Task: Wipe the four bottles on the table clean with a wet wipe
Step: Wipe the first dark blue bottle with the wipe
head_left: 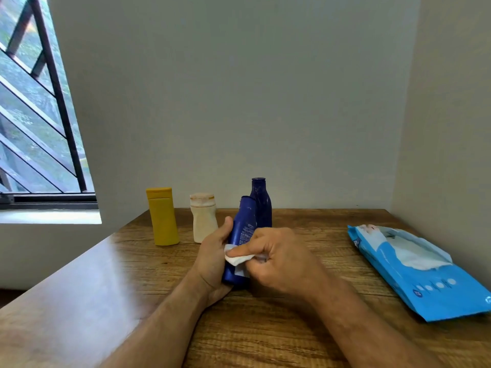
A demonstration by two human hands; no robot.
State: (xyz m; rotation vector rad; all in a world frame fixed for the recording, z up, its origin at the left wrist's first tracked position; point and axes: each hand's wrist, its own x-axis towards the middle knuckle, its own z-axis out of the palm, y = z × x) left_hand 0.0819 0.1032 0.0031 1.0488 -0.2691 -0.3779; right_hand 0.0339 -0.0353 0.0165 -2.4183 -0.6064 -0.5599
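My left hand (212,258) grips a blue bottle (244,227) from its left side, holding it upright just above the wooden table (292,328). My right hand (279,258) pinches a white wet wipe (236,258) against the bottle's lower front. Behind it stands a taller dark blue bottle (261,203). A cream bottle (203,217) and a yellow bottle (162,216) stand to the left near the table's back edge.
An open blue pack of wet wipes (414,269) lies on the right side of the table, close to the right wall. A barred window (34,115) is at the left. The back wall rises directly behind the bottles.
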